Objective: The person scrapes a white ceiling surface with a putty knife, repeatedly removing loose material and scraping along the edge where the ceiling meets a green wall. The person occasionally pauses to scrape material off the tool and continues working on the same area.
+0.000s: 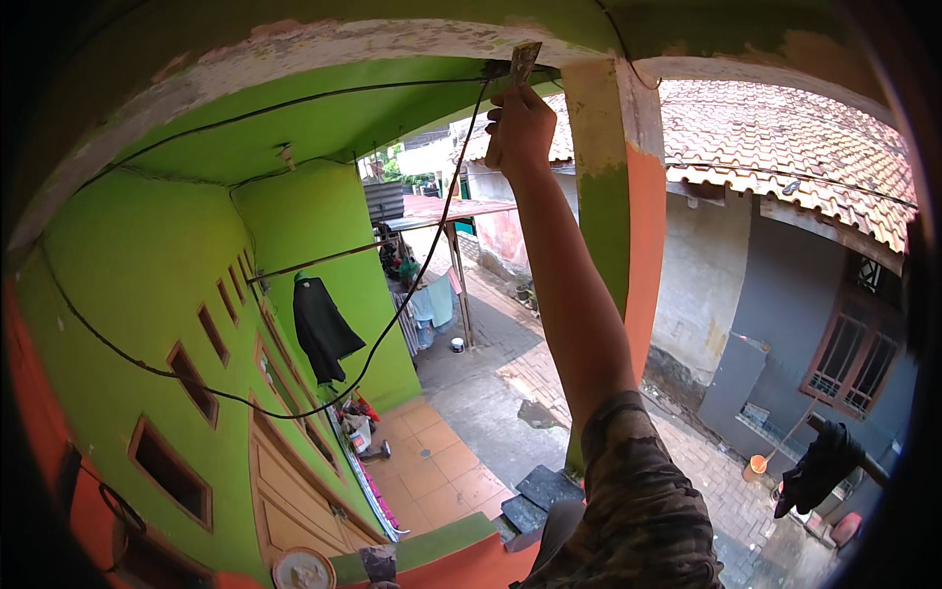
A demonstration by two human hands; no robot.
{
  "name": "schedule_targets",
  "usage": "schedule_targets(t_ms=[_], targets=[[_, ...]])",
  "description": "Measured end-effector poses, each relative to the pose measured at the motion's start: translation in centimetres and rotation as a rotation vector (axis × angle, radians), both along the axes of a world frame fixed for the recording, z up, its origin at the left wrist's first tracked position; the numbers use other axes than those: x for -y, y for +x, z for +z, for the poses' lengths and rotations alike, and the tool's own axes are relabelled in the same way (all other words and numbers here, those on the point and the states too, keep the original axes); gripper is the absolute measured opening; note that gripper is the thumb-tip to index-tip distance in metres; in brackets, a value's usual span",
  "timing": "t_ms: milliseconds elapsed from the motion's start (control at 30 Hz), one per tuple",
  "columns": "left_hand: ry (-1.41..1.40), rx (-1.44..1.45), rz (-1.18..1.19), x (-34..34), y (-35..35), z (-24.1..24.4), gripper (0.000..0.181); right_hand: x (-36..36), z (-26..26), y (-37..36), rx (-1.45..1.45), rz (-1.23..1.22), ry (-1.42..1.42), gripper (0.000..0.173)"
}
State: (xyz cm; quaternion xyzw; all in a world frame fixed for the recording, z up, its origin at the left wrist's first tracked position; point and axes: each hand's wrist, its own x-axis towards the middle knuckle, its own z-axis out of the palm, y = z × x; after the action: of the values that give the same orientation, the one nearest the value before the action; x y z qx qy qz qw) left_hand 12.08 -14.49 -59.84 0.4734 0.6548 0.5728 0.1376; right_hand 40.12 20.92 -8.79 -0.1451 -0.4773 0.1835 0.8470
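My right hand (521, 131) is raised high, gripping a flat putty knife (524, 65) whose blade is stained. The blade's upper end meets the lower edge of a concrete beam (412, 38) with patchy whitish and bare areas, close to the top of a pillar (597, 132). At the bottom rim, a sliver of my left hand (384, 585) shows below a second flat, stained blade (379, 562), which it appears to hold; most of that hand is cut off. Beside it is a round dish (303, 570) with whitish paste inside.
A black cable (423, 272) hangs in a long loop before me. A low green-topped wall (441, 541) runs below, with dark slabs (541, 497) beyond it. Dark clothing (320, 327) hangs from a rod. At right, a black cloth (817, 467) drapes over a pole.
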Motion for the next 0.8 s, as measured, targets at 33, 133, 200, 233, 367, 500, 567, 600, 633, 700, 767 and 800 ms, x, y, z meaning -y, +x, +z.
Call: schedule_targets(t_ms=[33,133,200,233,367,500,567,600,633,700,767,800], targets=[[-0.009,-0.016,-0.022,-0.1,-0.1,0.2,0.010,-0.4,0.0,0.6,-0.067,0.041,0.023,0.021],[-0.036,-0.060,-0.060,-0.2,-0.8,0.4,0.010,-1.7,0.9,1.0,-0.154,0.058,0.096,0.020],[-0.048,-0.081,-0.055,-0.3,-1.1,0.1,0.010,-1.9,1.6,0.8,-0.200,0.103,0.082,0.021],[-0.032,-0.069,-0.039,-0.4,-1.0,0.0,0.010,-1.9,2.0,0.9,-0.191,0.113,0.045,0.021],[0.025,-0.048,-0.006,-0.9,-0.8,-0.7,0.010,0.4,2.4,1.8,-0.115,0.204,0.022,0.024],[-0.028,-0.071,-0.033,-0.4,-1.7,-2.0,0.011,6.7,1.6,5.5,0.246,0.086,-0.209,0.034],[-0.111,-0.113,-0.093,0.5,-2.0,-1.1,0.010,7.4,1.9,8.8,0.359,-0.026,-0.321,0.031],[-0.152,-0.136,-0.125,0.7,-2.1,-0.7,0.010,8.6,2.4,10.1,0.436,-0.156,-0.427,0.028],[-0.140,-0.140,-0.146,0.4,-2.2,-0.5,0.010,9.3,3.0,11.4,0.513,-0.287,-0.532,0.026],[-0.117,-0.143,-0.185,-0.4,-2.5,-0.5,0.010,9.8,4.1,13.0,0.647,-0.401,-0.531,0.026],[-0.139,-0.102,-0.181,-2.1,-2.6,-1.5,0.010,10.1,5.0,13.5,0.771,-0.456,-0.538,0.025],[-0.147,-0.081,-0.182,-3.0,-2.3,-1.8,0.010,10.9,5.5,13.3,0.826,-0.463,-0.548,0.026]])
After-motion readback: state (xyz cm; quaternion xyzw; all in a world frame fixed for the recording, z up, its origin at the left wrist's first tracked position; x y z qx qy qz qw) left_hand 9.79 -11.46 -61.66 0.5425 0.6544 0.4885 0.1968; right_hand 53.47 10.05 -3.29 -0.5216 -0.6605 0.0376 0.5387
